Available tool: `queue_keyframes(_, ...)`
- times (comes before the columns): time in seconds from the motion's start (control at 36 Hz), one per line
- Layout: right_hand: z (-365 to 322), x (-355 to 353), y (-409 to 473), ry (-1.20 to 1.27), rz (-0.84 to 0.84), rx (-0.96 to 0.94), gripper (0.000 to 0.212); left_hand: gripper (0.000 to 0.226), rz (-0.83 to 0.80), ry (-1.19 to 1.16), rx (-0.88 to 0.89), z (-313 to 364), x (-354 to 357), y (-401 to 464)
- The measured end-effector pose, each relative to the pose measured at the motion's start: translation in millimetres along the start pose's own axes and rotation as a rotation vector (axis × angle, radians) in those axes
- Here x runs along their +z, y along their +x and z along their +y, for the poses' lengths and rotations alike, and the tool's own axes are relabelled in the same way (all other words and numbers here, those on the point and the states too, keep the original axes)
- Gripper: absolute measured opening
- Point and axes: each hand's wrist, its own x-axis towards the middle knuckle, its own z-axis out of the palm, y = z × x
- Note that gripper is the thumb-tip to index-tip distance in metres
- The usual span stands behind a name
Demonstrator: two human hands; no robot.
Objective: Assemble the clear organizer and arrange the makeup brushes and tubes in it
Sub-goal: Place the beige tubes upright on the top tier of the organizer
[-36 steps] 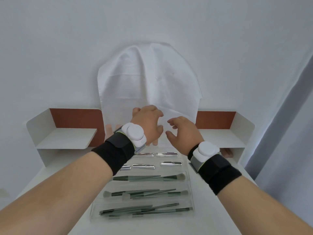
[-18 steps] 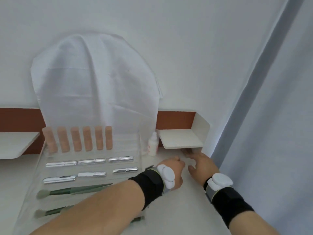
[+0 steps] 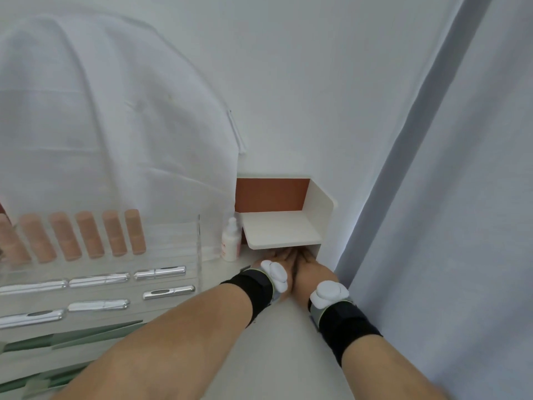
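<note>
A plain white wall (image 3: 317, 82) rises behind a white tabletop (image 3: 288, 356). A pale grey-blue curtain (image 3: 461, 197) hangs right, beside 1 small white corner shelf (image 3: 282, 232) with a rust-brown back panel (image 3: 271, 194).

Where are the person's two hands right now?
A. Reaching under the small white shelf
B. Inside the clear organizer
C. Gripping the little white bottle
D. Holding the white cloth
A: the left hand and right hand sit side by side, fingers going under the white shelf.
</note>
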Motion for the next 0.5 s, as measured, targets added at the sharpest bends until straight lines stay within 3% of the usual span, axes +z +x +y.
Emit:
queue_keyframes(0.11, 8, 5, 1, 0.045, 0.069, -0.124, 0.057, 0.071, 0.019, -0.064, -0.021, -1, -5, -4)
queue_keyframes(0.17, 8, 4, -7, 0.113, 0.099, -0.094, 0.054, 0.065, -0.059, -0.037, -0.015, -4, -12, -6)
queue_keyframes(0.39, 7, 0, -29, 0.2, 0.163, 0.019, 0.031, 0.068, -0.073, 0.027, -0.092, 7, -19, -22)
queue_keyframes(0.5, 5, -4, -39, 0.156, 0.155, 0.013, 0.044, 0.08, -0.101, -0.029, -0.146, 9, -18, -33)
